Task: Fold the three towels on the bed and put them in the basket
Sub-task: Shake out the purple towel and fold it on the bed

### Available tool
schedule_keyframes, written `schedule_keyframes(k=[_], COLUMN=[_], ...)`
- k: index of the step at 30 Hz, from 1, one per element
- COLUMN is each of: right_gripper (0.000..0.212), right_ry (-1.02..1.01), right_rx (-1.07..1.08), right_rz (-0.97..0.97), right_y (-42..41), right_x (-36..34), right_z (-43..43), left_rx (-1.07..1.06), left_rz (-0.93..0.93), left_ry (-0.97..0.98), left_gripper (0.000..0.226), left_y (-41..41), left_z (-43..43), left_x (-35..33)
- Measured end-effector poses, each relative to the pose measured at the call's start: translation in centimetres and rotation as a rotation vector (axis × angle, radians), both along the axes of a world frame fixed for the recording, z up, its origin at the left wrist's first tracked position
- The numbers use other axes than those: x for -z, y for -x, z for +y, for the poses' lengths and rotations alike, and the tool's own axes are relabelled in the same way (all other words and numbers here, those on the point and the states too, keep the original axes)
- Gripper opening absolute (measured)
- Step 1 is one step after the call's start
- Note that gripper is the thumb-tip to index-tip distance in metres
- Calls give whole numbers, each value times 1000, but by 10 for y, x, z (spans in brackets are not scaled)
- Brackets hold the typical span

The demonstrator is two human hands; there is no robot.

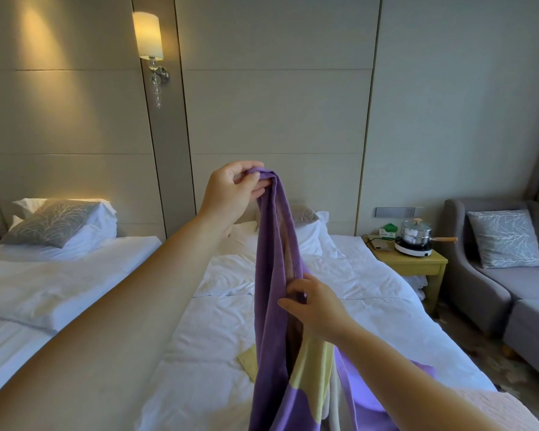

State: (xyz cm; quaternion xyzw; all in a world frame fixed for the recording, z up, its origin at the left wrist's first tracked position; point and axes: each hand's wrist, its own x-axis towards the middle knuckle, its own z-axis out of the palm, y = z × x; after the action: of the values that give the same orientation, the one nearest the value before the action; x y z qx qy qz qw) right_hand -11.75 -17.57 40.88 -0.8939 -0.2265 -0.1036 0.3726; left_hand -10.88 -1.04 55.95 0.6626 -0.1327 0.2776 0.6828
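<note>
The single view comes from the person's head (wide-angle, so the edges bend) and faces forward and slightly down along the bed [371,306] toward the panelled wall [277,104], with the left hand [231,188] and the right hand [315,309] close before it.

the purple towel [274,244] is cut off by the bottom edge.

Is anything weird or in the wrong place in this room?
Yes: a metal pot sits on a small cooker on the bedside table, right next to the bed. Cooking gear looks odd in a bedroom. Nothing looks spilled or broken.
</note>
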Motion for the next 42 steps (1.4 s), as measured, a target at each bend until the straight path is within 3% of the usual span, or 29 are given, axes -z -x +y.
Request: schedule_keyframes(k=[2,4,9,10,12,13,14,16,18,22,27,31,35,38,40,42], right_gripper=[4,11,12,10,7,6,7,9,10,11,27,39,47,41,33,24], right_ry=[-154,-306,-444,-444,-413,-383,-345,-273,-246,-259,-170,-177,-265,-145,-80,-139], right_rx=[-32,-20,-33,-81,-182,-218,-246,-283,-292,-293,-139,-148,6,44,5,-46], right_rz=[26,32,27,43,84,102,118,146,169,219,267,315,10,-182,-182,-95], right_y=[2,2,-5,-5,-5,-5,-5,-4,-2,0,5,9,8,3,0,-1], right_x=[-2,-12,-46,-52,-59,-61,-63,-64,-63,-56,-37,-14,-3,-5,-8,-12], right_z=[-7,-18,-40,-41,-42,-42,-42,-41,-41,-54,-78,-80,-73,-69,-63,-56], left_rx=[-90,-196,-355,-410,-582,-577,-438,55,352,429,379,335,326,326,335,323], left_rz=[4,32,236,323,505,508,438,330,322,308,228,128,37,13,7,-4], left_ry=[52,118,73,-34,-507,-734,-891,-984,-896,-712,-540,-438,-387,-322,-287,-284], left_gripper=[21,23,22,21,27,42,62,84,63,15,16,17,21,22,23,23], left_y=[-2,-7,-22,-25,-23,-18,-13,0,12,9,-2,-10,-15,-17,-17,-19], left_z=[15,37,83,88,88,80,68,34,5,-16,-24,-31,-32,-30,-29,-28], left_x=[-2,0,32,39,51,57,65,77,90,107,105,90,73,61,56,53])
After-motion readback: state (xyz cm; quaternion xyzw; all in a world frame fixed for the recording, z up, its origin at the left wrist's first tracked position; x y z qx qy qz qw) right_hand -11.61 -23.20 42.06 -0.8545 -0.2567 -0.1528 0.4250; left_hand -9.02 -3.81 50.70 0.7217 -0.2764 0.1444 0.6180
